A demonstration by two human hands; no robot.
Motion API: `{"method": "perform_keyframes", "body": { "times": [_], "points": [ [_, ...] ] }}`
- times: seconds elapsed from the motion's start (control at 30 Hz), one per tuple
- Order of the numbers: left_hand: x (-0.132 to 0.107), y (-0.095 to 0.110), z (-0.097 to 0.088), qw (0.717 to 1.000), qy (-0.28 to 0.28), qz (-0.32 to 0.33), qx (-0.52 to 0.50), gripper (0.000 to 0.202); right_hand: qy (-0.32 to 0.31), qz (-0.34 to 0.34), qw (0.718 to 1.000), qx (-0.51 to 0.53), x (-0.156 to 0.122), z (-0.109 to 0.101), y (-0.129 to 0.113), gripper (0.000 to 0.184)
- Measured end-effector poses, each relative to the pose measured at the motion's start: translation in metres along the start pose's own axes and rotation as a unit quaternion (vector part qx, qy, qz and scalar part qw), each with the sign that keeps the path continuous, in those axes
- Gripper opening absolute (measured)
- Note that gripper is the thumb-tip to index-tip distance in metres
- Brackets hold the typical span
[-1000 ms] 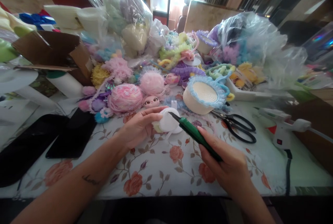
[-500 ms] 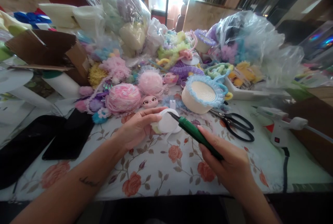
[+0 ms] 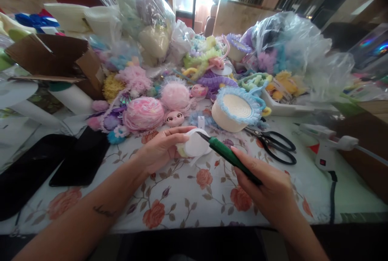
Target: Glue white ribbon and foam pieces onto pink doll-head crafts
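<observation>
My left hand (image 3: 162, 149) is closed around a small white round disc (image 3: 195, 145) with a bit of white ribbon hanging from it, held just above the floral tablecloth (image 3: 182, 196). My right hand (image 3: 266, 190) grips a green-handled tool (image 3: 230, 157) whose dark tip touches the upper edge of the disc. Behind the disc lie a small doll head (image 3: 175, 119), a pink yarn ball (image 3: 144, 114) and a cream round box with blue frill (image 3: 235, 111).
Black scissors (image 3: 277, 143) and a white glue gun (image 3: 325, 145) lie to the right. Two black flat items (image 3: 81, 158) rest at the left. Plastic bags of pastel trim (image 3: 291, 50) and a cardboard box (image 3: 54, 56) crowd the back of the table.
Both hands stay almost in place; the tool's tip has shifted slightly lower against the disc and the ribbon tail has moved a little.
</observation>
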State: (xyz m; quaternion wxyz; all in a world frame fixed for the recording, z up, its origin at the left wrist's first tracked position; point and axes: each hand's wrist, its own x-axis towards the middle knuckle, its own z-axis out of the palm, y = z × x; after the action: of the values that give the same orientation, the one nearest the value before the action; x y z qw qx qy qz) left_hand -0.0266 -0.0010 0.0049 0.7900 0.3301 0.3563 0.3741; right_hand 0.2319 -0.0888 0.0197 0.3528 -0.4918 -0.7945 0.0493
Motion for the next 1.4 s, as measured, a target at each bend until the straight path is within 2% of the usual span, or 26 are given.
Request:
{"method": "perform_keyframes", "body": {
  "times": [0.2,0.47,0.67,0.87,1.03,1.17,1.4],
  "points": [
    [-0.002,0.006,0.000,0.999,0.023,0.022,-0.002,0.044,0.000,-0.016,1.000,0.015,-0.007,-0.006,0.007,0.047],
    [0.001,0.001,0.000,1.000,0.004,0.003,0.001,0.041,0.006,-0.011,1.000,0.010,-0.002,-0.002,0.002,0.042],
    [0.001,0.002,-0.001,1.000,0.019,0.017,0.002,0.046,-0.005,0.000,1.000,0.029,-0.009,-0.007,0.007,0.043],
    [0.001,0.001,0.000,1.000,0.006,0.002,-0.003,0.045,0.010,0.007,1.000,0.023,-0.003,-0.004,0.003,0.041],
    [0.000,0.002,-0.002,1.000,0.022,0.022,0.002,0.046,0.002,0.004,0.999,0.035,-0.007,-0.005,0.008,0.044],
    [0.001,0.000,-0.001,1.000,0.016,0.004,-0.002,0.046,0.007,0.011,0.999,0.030,-0.008,-0.010,0.006,0.044],
    [0.001,0.000,-0.002,1.000,0.014,0.009,-0.014,0.044,0.003,0.025,0.999,0.037,-0.008,-0.003,0.008,0.044]
  ]
}}
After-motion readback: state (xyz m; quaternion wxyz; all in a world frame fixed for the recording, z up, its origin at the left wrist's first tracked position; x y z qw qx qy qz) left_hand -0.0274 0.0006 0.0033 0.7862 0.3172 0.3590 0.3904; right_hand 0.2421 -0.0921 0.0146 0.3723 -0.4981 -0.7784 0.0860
